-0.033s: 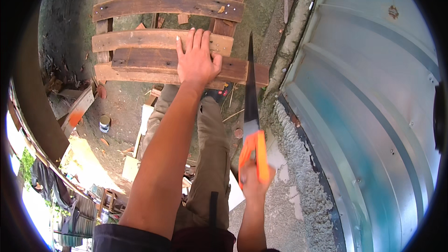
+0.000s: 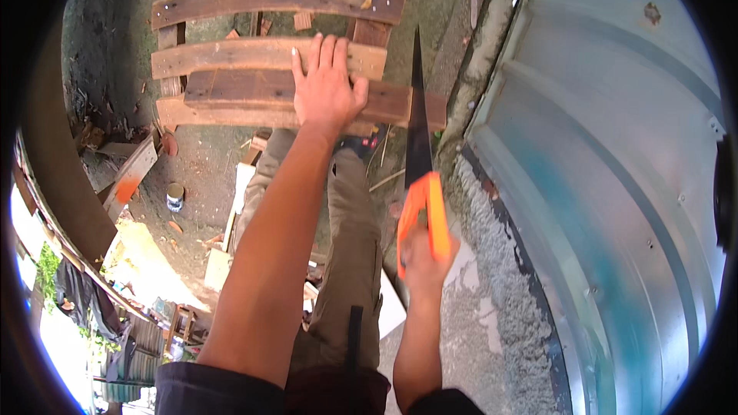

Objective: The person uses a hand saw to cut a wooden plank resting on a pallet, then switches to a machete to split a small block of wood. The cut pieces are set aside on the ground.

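My left hand [image 2: 329, 91] presses flat, fingers stretched out and thumb apart, on a dark wooden board [image 2: 242, 89] lying across the slatted wooden pallet [image 2: 231, 57]. Its fingertips reach over the pallet's nearer slat. My right hand [image 2: 427, 260] is wrapped round the orange handle of a handsaw [image 2: 418, 134], and that handle hides part of the fingers. The saw's dark blade points away from me and crosses the board near its right end. A short piece of board shows to the right of the blade.
Close on the right stands a ribbed metal sheet [image 2: 584, 131], beside a rough concrete edge [image 2: 492, 261]. A small tin can [image 2: 175, 197] and wood scraps lie on the ground at left. My trousered legs [image 2: 350, 223] are below the pallet, with a shoe [image 2: 361, 144] near its edge.
The saw and my right hand have moved forward, away from me, along the blade's line. My left hand stays on the board.
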